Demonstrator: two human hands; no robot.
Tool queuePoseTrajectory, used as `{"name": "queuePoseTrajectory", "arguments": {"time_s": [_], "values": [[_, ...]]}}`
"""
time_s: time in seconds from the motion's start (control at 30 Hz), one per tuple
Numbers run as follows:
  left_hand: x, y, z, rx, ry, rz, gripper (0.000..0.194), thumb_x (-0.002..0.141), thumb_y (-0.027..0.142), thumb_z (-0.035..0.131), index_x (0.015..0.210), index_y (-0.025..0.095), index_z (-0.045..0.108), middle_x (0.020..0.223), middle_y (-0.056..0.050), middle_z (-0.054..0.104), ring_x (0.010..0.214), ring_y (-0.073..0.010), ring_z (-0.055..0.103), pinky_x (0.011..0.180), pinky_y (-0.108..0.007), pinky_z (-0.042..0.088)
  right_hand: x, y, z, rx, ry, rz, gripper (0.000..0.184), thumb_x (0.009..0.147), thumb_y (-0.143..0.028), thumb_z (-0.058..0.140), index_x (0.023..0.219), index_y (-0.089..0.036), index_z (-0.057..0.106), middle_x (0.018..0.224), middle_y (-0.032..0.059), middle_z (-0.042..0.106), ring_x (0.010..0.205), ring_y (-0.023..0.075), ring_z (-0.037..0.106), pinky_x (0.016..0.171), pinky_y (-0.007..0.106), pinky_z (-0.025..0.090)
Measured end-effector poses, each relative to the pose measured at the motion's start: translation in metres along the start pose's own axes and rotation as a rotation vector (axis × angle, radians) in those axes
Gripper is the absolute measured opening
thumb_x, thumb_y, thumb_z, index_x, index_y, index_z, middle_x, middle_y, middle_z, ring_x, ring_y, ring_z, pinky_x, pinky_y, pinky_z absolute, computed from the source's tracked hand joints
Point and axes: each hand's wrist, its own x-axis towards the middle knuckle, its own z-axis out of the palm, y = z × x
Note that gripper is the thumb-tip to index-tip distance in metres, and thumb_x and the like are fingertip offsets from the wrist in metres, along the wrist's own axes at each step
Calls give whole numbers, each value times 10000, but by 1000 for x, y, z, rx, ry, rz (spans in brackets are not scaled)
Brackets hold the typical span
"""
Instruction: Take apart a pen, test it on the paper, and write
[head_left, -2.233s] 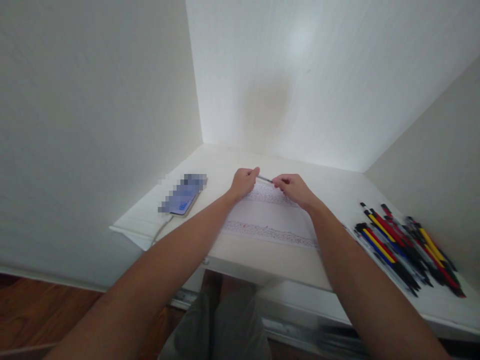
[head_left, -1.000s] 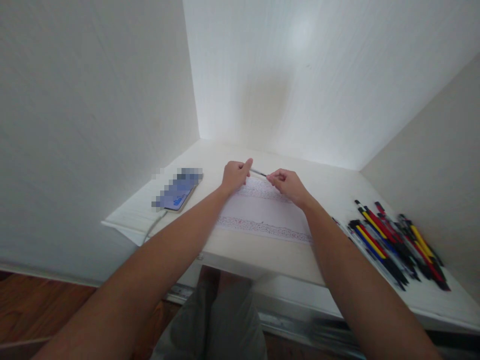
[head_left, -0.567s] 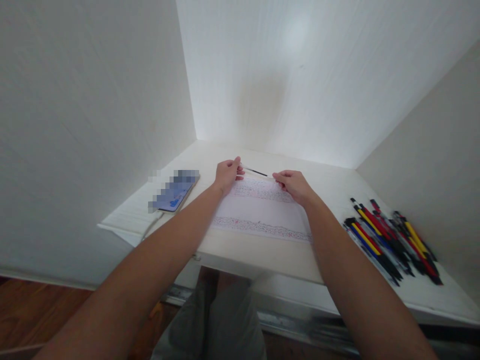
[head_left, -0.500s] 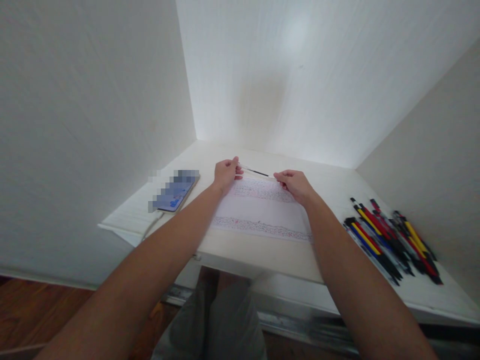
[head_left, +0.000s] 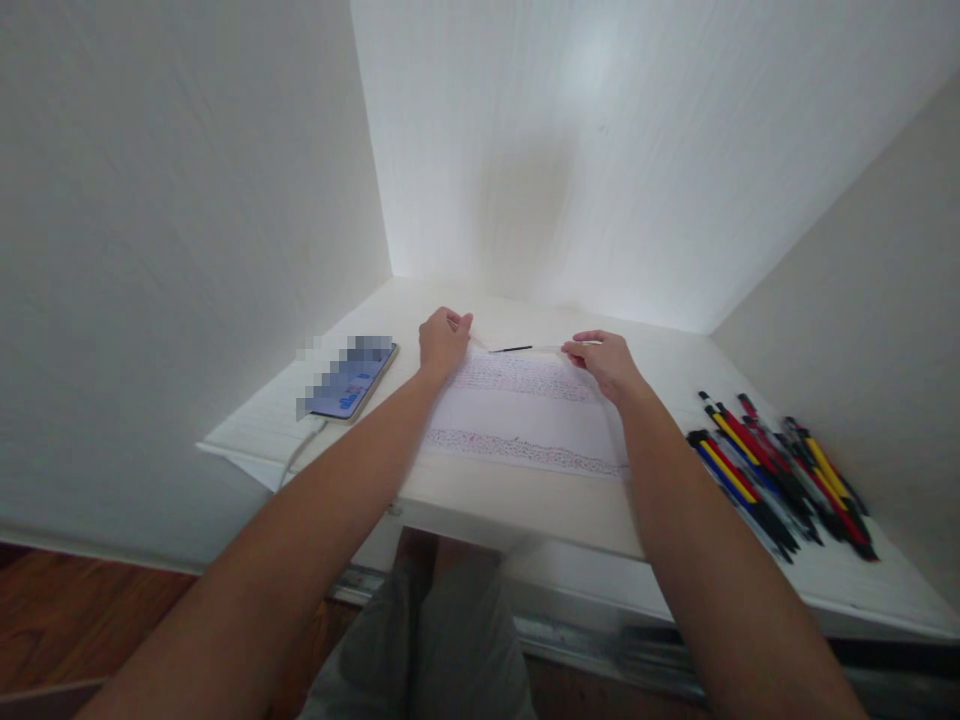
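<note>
A thin pen refill (head_left: 511, 349), dark in the middle with pale, see-through ends, spans the gap between my two hands at the far edge of a sheet of paper (head_left: 525, 415). My left hand (head_left: 445, 342) is closed, thumb against fingers, at the refill's left end, where a faint pale line runs to the dark part. On the other side, my right hand (head_left: 604, 364) pinches the right end between thumb and fingers. Rows of small dark and reddish marks cover the paper's upper part and lower edge, with a blank band between.
A phone (head_left: 352, 382) with a cable (head_left: 298, 455) lies on the left of the white desk (head_left: 517, 500). Several pens (head_left: 750, 470) in black, red, yellow and blue are heaped at the right. White walls (head_left: 525, 150) enclose the desk at the back and sides.
My hands have moved apart, the left one leftward and the right one rightward. The refill's dark part has dropped at its left end and is now nearly level.
</note>
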Motion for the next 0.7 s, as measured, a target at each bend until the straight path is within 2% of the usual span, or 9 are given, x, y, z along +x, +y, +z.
{"name": "queuePoseTrajectory", "arguments": {"time_s": [0.1, 0.2, 0.27, 0.37, 0.47, 0.57, 0.63, 0.7], "values": [[1, -2, 0, 106, -6, 21, 278, 937, 446, 564, 801, 206, 597, 832, -84, 703, 902, -245, 636, 861, -370, 466, 1, -2, -9, -154, -13, -103, 175, 797, -241, 690, 939, -139, 681, 774, 96, 725, 682, 186, 632, 690, 345, 511], [3, -6, 2, 154, -44, 1, 281, 939, 444, 556, 796, 205, 599, 876, -102, 701, 885, -250, 627, 842, -372, 465, 2, -5, -18, -382, 69, -183, 148, 839, -260, 622, 886, -151, 712, 822, 110, 740, 774, 227, 660, 801, 394, 508], [4, -8, 3, 176, -82, -4, 270, 941, 423, 553, 787, 206, 602, 882, -113, 699, 873, -249, 628, 832, -370, 467, 2, -6, -22, -477, 142, -187, 157, 833, -256, 616, 869, -152, 728, 886, 132, 747, 848, 262, 671, 839, 408, 500], [5, -11, 3, 244, -119, -3, 258, 947, 395, 540, 781, 210, 609, 904, -131, 697, 890, -269, 633, 835, -389, 471, 4, -4, -26, -486, 187, -150, 177, 842, -246, 586, 829, -149, 733, 942, 155, 752, 911, 291, 679, 837, 405, 501], [4, -15, 2, 311, -124, 8, 242, 956, 364, 522, 806, 208, 629, 924, -144, 692, 917, -288, 633, 850, -414, 472, 7, 1, -27, -463, 158, -97, 188, 854, -248, 572, 763, -155, 708, 860, 152, 750, 863, 284, 685, 809, 404, 507], [3, -15, 2, 375, -105, 61, 222, 958, 309, 506, 872, 191, 674, 1002, -173, 674, 973, -310, 616, 870, -440, 471, 7, 4, -26, -462, 90, -52, 125, 834, -252, 624, 768, -167, 688, 771, 113, 738, 775, 251, 677, 785, 397, 514], [1, -13, 2, 414, -95, 127, 211, 943, 275, 515, 933, 189, 707, 1083, -183, 652, 1031, -328, 594, 896, -465, 466, 4, 3, -26, -529, 69, -65, 82, 808, -242, 669, 779, -167, 688, 798, 108, 740, 786, 239, 671, 799, 391, 512], [0, -8, 1, 398, -151, 243, 205, 913, 247, 545, 968, 206, 738, 1108, -159, 648, 1067, -323, 579, 947, -474, 453, 0, 2, -25, -636, 52, -101, 65, 784, -229, 693, 774, -166, 696, 851, 121, 739, 825, 244, 665, 812, 388, 506]]}}
